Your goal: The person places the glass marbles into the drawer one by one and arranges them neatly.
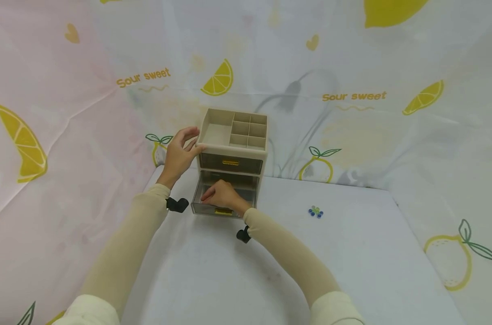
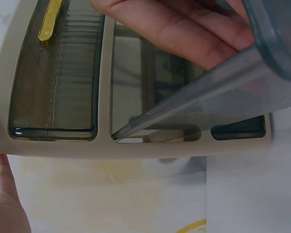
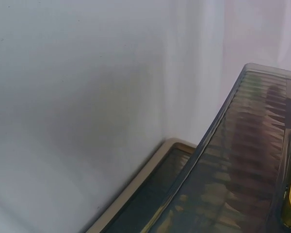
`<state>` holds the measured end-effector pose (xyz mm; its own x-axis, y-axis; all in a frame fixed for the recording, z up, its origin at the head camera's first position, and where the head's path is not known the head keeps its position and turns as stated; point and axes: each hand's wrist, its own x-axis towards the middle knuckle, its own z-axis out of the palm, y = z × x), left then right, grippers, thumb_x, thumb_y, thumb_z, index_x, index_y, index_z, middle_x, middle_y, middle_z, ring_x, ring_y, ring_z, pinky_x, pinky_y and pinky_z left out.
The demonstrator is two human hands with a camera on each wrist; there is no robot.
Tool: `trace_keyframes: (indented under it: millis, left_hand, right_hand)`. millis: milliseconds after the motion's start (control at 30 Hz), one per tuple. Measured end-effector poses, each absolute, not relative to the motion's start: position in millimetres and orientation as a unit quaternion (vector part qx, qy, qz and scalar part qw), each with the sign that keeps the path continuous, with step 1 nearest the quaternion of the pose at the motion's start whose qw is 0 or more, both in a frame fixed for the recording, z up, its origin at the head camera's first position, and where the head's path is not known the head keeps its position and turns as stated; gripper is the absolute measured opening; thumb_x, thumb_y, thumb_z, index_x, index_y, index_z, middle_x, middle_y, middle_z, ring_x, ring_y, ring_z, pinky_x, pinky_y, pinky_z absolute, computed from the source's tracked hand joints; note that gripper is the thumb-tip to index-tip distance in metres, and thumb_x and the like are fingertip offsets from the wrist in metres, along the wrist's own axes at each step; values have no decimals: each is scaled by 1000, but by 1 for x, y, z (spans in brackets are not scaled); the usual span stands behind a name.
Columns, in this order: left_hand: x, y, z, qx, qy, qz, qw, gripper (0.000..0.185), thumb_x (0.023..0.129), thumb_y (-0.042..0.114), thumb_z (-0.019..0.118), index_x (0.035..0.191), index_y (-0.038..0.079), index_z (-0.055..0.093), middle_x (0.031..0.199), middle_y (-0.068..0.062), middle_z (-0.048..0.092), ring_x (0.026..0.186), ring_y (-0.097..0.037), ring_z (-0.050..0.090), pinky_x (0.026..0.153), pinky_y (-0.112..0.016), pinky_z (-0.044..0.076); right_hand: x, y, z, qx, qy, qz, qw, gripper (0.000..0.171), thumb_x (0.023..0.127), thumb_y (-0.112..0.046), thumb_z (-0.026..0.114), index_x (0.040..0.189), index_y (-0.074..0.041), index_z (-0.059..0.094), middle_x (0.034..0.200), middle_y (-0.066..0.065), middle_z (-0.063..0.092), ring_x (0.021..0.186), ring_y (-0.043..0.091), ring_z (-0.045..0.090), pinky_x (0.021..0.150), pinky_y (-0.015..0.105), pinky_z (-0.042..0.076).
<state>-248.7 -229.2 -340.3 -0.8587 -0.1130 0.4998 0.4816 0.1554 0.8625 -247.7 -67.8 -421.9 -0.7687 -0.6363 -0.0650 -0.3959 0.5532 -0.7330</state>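
Observation:
A beige desktop drawer organizer (image 1: pixel 232 149) stands near the back wall, its middle drawer (image 1: pixel 201 208) of smoky clear plastic pulled out. My left hand (image 1: pixel 181 153) holds the organizer's upper left side, thumb at the front corner and fingers along the side. Inside the pulled-out drawer is my right hand (image 1: pixel 223 195), reaching over the drawer's front with its fingers bent downward. In the left wrist view the right hand's fingers (image 2: pixel 184 34) lie above the drawer wall, fingertips partly hidden behind it. I cannot tell whether they hold anything.
Several small blue and yellow-green glass marbles (image 1: pixel 315 212) lie in a cluster on the white table (image 1: pixel 351 253), right of the organizer. The top tray (image 1: pixel 217 133) has divided compartments. Above the open drawer is a shut one with a gold handle (image 1: pixel 231 163). Lemon-printed cloth surrounds the table.

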Motion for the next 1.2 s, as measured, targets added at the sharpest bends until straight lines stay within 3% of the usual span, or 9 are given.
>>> trace_keyframes:
  millis: [600, 967, 1200]
  left_hand:
    - [-251, -231, -344, -127, -723, -638, 230, 59, 81, -10, 73, 133, -15, 45, 133, -30, 49, 129, -37, 45, 112, -44, 40]
    - [-249, -228, -342, -129, -732, -629, 228, 58, 82, -9, 72, 133, -15, 45, 134, -30, 48, 130, -38, 44, 112, -41, 40]
    - [-251, -229, -343, -128, -727, -634, 231, 57, 82, -9, 73, 132, -15, 46, 133, -30, 49, 129, -37, 45, 112, -40, 40]
  right_hand:
    - [-246, -66, -424, -266, 854, -415, 166, 11, 80, -15, 82, 90, -10, 80, 78, -6, 74, 74, 3, 66, 66, 16, 56]
    - [-246, -45, -415, -268, 831, -480, 89, 21, 78, -24, 84, 92, -10, 80, 81, -9, 73, 71, 4, 67, 62, 20, 58]
    - [-250, -13, -396, -283, 829, -479, 61, 21, 81, -24, 81, 96, -9, 78, 83, -4, 73, 72, 9, 68, 62, 24, 59]
